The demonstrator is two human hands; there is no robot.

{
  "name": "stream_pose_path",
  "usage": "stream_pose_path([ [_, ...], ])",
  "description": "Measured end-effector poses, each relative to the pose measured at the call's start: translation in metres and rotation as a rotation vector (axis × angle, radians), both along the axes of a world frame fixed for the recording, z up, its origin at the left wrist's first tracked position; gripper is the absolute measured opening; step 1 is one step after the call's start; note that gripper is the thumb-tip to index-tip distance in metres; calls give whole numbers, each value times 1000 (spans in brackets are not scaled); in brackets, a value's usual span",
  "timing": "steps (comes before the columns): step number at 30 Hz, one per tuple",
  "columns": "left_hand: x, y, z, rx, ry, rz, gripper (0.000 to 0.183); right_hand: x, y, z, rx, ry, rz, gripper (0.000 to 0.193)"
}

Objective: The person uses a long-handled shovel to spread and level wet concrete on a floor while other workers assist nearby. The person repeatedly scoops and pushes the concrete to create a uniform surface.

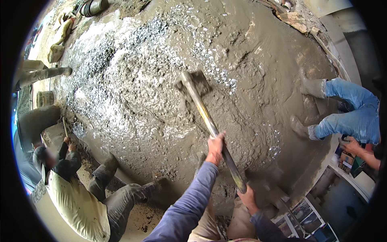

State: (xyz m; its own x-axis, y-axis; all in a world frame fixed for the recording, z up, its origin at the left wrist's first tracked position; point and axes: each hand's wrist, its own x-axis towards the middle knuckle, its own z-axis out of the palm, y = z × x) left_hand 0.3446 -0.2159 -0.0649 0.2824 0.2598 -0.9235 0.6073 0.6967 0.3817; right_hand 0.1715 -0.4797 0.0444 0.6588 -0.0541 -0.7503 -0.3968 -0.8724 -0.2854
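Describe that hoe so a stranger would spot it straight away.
Find the broad spread of wet, stony concrete mix filling the view's middle. From its centre, the hoe slants down rightward into the wearer's left grip and, lower, right grip. Only this tool crosses the mix's middle, with a mud-caked blade at its upper end.

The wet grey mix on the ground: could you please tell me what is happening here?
The camera wearer grips a long-handled tool, left hand nearer its muddy blade, right hand near the other end. The blade is over the wet, stony mix. At left, a co-worker holds a stick; at right, a person in jeans stands.
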Motion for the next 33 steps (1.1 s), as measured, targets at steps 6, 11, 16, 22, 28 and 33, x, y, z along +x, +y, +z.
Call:
stream_pose_path([
  [6,201,245,-41,692,-423,-92,52,223,280,-127,533,-108,0,31],
  [11,255,328,-135,1263,-89,-753,65,412,469,-216,771,-21,173,26],
  [16,231,373,-141,1232,209,-1365,58,373,515,-253,725,11,176,34],
  [22,169,321,-104,971,271,-1036,67,247,413,-181,607,86,-50,51],
  [28,89,214,-87,927,140,-1092,84,122,216,-71,456,224,-26,52],
  [33,-4,59,-90,589,153,-699,80,30,7,-1,351,293,60,62],
])
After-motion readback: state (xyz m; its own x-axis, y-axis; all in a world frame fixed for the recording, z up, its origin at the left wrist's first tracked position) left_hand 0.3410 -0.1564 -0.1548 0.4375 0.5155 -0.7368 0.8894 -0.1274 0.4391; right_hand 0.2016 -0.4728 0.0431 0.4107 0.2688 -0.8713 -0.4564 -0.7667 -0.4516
